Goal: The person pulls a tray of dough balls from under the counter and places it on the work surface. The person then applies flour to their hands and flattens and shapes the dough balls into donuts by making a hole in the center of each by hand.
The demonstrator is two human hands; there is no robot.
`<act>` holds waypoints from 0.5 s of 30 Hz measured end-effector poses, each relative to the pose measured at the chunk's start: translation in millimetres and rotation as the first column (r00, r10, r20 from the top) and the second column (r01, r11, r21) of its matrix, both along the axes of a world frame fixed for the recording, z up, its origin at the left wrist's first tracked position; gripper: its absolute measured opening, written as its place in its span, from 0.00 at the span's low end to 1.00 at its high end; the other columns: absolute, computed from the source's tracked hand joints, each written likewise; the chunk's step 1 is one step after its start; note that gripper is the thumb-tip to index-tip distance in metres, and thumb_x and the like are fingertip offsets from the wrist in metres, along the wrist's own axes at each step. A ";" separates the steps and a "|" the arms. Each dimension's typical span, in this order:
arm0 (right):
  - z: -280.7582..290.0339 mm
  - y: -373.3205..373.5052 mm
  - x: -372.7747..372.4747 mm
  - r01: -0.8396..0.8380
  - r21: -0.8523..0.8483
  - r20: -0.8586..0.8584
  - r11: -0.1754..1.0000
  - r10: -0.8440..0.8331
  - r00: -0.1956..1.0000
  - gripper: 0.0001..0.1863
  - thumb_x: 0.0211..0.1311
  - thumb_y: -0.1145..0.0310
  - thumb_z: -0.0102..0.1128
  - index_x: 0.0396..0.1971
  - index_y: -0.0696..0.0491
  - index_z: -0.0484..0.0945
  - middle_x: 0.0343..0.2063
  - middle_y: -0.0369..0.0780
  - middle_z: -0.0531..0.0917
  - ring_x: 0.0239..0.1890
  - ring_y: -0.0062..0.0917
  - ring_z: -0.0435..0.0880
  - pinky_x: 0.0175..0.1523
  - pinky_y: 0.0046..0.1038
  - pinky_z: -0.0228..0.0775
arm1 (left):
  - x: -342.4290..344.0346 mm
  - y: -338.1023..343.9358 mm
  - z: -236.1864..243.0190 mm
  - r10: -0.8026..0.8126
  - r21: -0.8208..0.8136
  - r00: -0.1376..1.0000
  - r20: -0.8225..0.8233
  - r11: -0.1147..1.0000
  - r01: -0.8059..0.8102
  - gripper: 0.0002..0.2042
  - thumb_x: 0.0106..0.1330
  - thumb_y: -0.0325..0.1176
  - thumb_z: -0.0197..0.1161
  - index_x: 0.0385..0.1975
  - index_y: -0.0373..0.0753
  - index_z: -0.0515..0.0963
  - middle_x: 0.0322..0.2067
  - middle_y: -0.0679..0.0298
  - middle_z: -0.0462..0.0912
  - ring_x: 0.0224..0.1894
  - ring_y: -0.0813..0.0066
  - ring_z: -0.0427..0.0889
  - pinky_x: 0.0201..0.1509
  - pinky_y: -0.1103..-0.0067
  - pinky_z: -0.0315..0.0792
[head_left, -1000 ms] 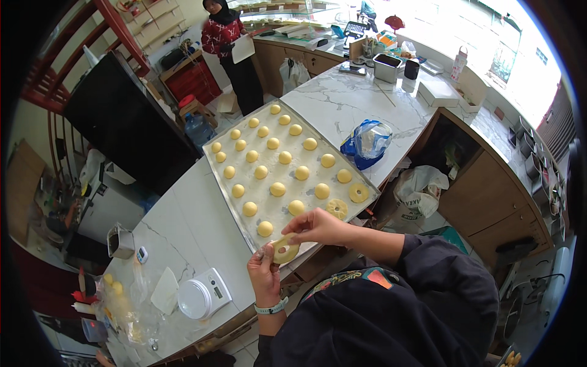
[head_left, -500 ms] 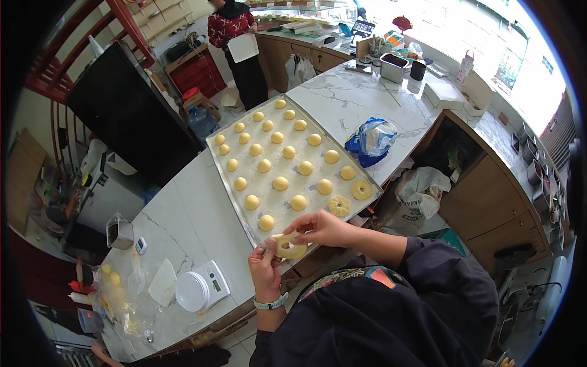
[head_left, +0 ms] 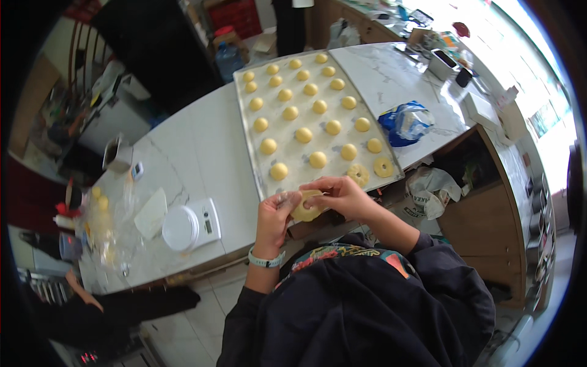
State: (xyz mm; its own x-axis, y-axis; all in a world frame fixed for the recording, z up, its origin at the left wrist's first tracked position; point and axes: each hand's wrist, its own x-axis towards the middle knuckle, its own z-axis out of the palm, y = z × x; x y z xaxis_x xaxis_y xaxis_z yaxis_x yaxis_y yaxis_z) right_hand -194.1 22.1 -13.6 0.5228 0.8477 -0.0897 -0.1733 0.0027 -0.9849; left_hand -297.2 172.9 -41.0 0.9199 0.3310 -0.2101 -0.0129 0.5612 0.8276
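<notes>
My left hand (head_left: pixel 275 213) and right hand (head_left: pixel 345 197) pinch a dough ring (head_left: pixel 301 214) at the tray (head_left: pixel 295 154) edge. White scale (head_left: pixel 182 229) left of tray.

Tabletop: a long white, grey-veined, marble-look tabletop (head_left: pixel 202 140), bending toward the window side
Tray: a large, shallow, rectangular metal baking tray (head_left: pixel 292 153) at the middle, reaching the near edge
Right of tray: a crumpled blue-and-clear plastic bag (head_left: pixel 400 125)
Left of tray: a white kitchen scale (head_left: pixel 211 227) with a round platter; beside it, a thin, pale, flat sheet (head_left: pixel 151 214)
Left end: an oblong grey metal tin (head_left: pixel 118 156), a small white timer (head_left: pixel 137 170), crumpled clear plastic (head_left: pixel 119 241)
Far right: an oblong metal tin with dark contents (head_left: pixel 441 65)
</notes>
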 end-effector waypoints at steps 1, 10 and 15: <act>-0.1 -2.6 1.7 0.043 -0.029 -0.023 0.999 -0.043 0.999 0.14 0.56 0.77 0.58 0.43 0.60 0.76 0.35 0.35 0.81 0.38 0.15 0.77 0.45 0.18 0.69 | 2.2 1.1 -2.7 0.044 -0.010 0.999 0.028 0.999 -0.043 0.09 0.59 0.31 0.62 0.34 0.31 0.78 0.27 0.63 0.81 0.26 0.81 0.78 0.30 0.87 0.72; 1.1 -3.4 2.1 0.086 -0.088 0.019 0.992 -0.085 0.996 0.14 0.55 0.74 0.60 0.43 0.60 0.77 0.36 0.35 0.81 0.38 0.15 0.78 0.44 0.18 0.70 | -0.7 0.9 -1.0 -0.008 -0.043 0.999 -0.048 0.999 0.006 0.10 0.58 0.31 0.63 0.33 0.31 0.78 0.28 0.62 0.81 0.28 0.79 0.81 0.32 0.85 0.76; -1.3 -1.0 5.1 0.094 -0.092 0.061 0.991 -0.089 0.994 0.15 0.55 0.75 0.60 0.43 0.61 0.76 0.37 0.36 0.80 0.39 0.16 0.78 0.46 0.19 0.71 | 0.4 1.3 -0.6 -0.068 -0.071 0.996 -0.065 0.995 0.063 0.10 0.59 0.32 0.63 0.32 0.30 0.77 0.28 0.60 0.81 0.28 0.78 0.81 0.32 0.84 0.77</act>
State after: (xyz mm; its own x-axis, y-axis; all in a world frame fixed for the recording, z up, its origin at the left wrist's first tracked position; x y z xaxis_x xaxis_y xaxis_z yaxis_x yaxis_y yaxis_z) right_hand -189.0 21.1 -14.9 0.6044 0.7852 -0.1348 -0.1203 -0.0773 -0.9897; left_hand -296.8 174.3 -41.6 0.9220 0.2533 -0.2929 0.0803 0.6147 0.7846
